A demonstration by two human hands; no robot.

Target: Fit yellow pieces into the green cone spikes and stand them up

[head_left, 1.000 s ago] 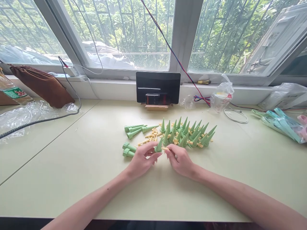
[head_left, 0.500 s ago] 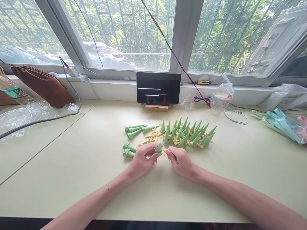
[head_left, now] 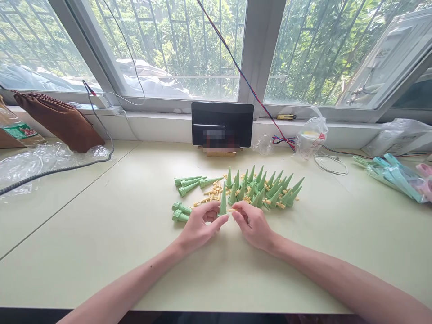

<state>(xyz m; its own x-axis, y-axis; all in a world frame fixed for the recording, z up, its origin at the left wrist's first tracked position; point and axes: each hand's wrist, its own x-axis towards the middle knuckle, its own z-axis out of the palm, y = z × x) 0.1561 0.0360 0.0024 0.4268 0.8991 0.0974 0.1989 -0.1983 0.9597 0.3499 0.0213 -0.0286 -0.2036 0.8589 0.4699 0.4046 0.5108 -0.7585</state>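
Between the thumb and fingers of my left hand [head_left: 201, 223] is a green plastic plant-watering spike [head_left: 223, 201], its point turned upward. My right hand [head_left: 251, 223] pinches a small yellow valve [head_left: 230, 210] against the spike's right side; whether it sits inside the spike I cannot tell. Just beyond my hands lies a heap of loose yellow valves [head_left: 213, 193]. To its right, several green spikes [head_left: 261, 186] stand upright in rows with yellow valves at their bases. More green spikes [head_left: 189, 183] lie on their sides at the left, and others [head_left: 181, 211] are beside my left hand.
A black tablet [head_left: 222, 121] leans on a stand at the back of the pale table [head_left: 101, 252]. Along the right are a bagged cup [head_left: 310, 139], a coiled white cable [head_left: 330, 164] and teal plastic items [head_left: 398, 173]. A brown pouch [head_left: 64, 121] and black cord [head_left: 67, 170] lie left.
The spike in my left hand has tipped from pointing away to standing upright. My right hand has shifted slightly, with the yellow valve still at the spike's side.
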